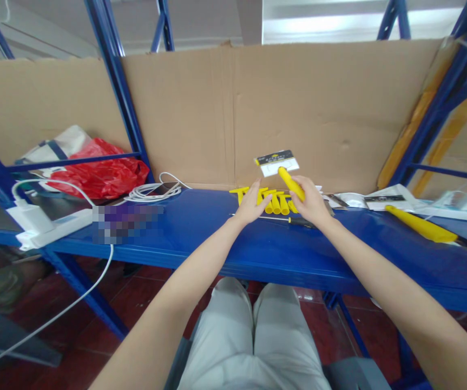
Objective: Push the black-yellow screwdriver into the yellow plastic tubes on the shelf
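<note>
My right hand (pixel 313 199) is closed around a yellow plastic handle (pixel 290 181), which tilts up to the left. Its tip overlaps a black-and-white printed card (pixel 277 158) standing out against the cardboard. Over the blue shelf, my left hand (pixel 250 206) has its fingers stretched and its thumb apart, with nothing visible in it. Beside and partly behind that hand lies a row of several yellow plastic pieces (pixel 276 203) with tubular ends. A screwdriver (pixel 298 221) with a black and yellow handle lies crosswise in front of them, its shaft pointing left.
Cardboard (pixel 184 119) walls the back of the blue shelf (pixel 201 227). To the left are a coiled white cable (pixel 148 192), a red plastic bag (pixel 99 170) and a power strip (pixel 60 225). A long yellow tool (pixel 420 225) and packaged items lie at right.
</note>
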A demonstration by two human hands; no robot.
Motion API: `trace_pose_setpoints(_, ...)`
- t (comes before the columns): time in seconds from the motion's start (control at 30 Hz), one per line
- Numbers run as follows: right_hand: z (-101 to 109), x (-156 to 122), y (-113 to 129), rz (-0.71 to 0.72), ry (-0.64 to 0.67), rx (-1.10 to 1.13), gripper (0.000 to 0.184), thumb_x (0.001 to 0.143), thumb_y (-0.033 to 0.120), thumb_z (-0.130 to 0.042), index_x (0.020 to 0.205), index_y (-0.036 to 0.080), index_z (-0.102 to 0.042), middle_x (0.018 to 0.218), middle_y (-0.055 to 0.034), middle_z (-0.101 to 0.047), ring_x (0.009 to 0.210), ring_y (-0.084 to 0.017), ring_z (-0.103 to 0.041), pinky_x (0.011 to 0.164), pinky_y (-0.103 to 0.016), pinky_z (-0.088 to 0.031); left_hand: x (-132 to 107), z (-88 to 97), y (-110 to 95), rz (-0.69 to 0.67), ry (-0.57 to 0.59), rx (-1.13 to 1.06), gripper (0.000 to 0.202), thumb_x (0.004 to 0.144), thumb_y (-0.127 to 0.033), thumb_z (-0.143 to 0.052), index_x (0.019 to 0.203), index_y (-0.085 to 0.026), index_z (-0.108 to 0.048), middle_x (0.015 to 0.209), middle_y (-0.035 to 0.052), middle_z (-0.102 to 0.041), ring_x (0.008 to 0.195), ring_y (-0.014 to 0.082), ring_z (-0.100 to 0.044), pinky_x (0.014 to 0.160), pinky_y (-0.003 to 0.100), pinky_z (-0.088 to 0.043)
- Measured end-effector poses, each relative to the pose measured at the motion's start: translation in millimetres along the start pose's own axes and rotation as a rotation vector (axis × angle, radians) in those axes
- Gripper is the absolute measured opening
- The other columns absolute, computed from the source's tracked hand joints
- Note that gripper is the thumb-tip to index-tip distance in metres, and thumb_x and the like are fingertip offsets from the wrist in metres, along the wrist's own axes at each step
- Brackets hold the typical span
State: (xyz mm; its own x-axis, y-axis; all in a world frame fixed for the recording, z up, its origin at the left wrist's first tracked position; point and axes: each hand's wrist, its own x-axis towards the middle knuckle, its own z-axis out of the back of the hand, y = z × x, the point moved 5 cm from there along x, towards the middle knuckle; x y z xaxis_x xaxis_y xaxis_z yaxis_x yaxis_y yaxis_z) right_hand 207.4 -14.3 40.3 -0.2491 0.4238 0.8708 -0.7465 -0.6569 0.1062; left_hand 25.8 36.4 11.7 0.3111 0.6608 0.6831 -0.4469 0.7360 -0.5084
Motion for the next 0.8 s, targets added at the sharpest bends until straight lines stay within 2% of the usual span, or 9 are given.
trace_pose_setpoints(0.17,-20.2,-8.4,12.1,0.105,0.083,0.07,0.039,0.093,0.031,-0.042,0.128,0.019,-0.051,0.128,-0.0177,-0.06,0.121,-0.03,-0.055,0.104,-0.054,-0.044,-0.2,0.2,-9.8,-0.018,0.041,0.006,0.039,0.095,-0.029,-0.047,0.131,-0.016,-0.055,0.142,0.0128,-0.057,0.137,0.0222,-0.047,0.116,0.037,-0.032)
trace_pose_setpoints(0.3,-21.7,-9.7,10.0,0.102,0.1,0.07,0.039,0.093,0.031,-0.043,0.129,0.021,-0.051,0.129,-0.0167,-0.059,0.122,-0.03,-0.055,0.103,-0.055,-0.044,1.3,5.2,-6.0,0.068,-0.071,-0.098,0.034,0.097,-0.031,-0.047,0.124,-0.016,-0.058,0.132,0.0132,-0.063,0.129,0.0231,-0.055,0.111,0.037,-0.038)
trace_pose_setpoints(0.47,-19.3,-9.1,8.5,0.094,0.08,0.06,0.04,0.092,0.029,-0.043,0.13,0.02,-0.052,0.129,-0.0168,-0.06,0.121,-0.031,-0.055,0.103,-0.056,-0.044,3.0,12.5,10.4,0.204,-0.264,-0.251,0.048,0.097,-0.04,-0.051,0.14,-0.019,-0.044,0.142,0.015,-0.055,0.13,0.0237,-0.053,0.109,0.039,-0.041)
trace_pose_setpoints(0.6,-20.0,-10.1,7.3,0.079,0.087,0.04,0.041,0.091,0.028,-0.044,0.131,0.022,-0.053,0.13,-0.0155,-0.059,0.122,-0.031,-0.055,0.104,-0.057,-0.044,6.6,14.2,24.5,0.267,-0.325,-0.261,0.063,0.095,-0.041,-0.054,0.151,-0.024,-0.03,0.155,0.013,-0.041,0.141,0.0243,-0.042,0.113,0.038,-0.038)
trace_pose_setpoints(0.7,-21.7,-11.8,6.3,0.083,0.109,0.029,0.042,0.09,0.025,-0.043,0.131,0.023,-0.053,0.129,-0.015,-0.059,0.122,-0.031,-0.055,0.103,-0.057,-0.044,10.3,12.2,30.2,0.281,-0.327,-0.27,0.058,0.095,-0.04,-0.055,0.147,-0.022,-0.037,0.151,0.0127,-0.047,0.141,0.0237,-0.042,0.114,0.038,-0.038)
trace_pose_setpoints(0.8,-22.4,-12.9,4.7,0.088,0.116,0.022,0.042,0.09,0.024,-0.043,0.13,0.022,-0.053,0.129,-0.0159,-0.059,0.121,-0.031,-0.055,0.103,-0.056,-0.044,11.5,9.8,30.8,0.31,-0.338,-0.387,0.047,0.094,-0.033,-0.056,0.137,-0.016,-0.046,0.139,0.0153,-0.059,0.13,0.0213,-0.055,0.108,0.036,-0.044)
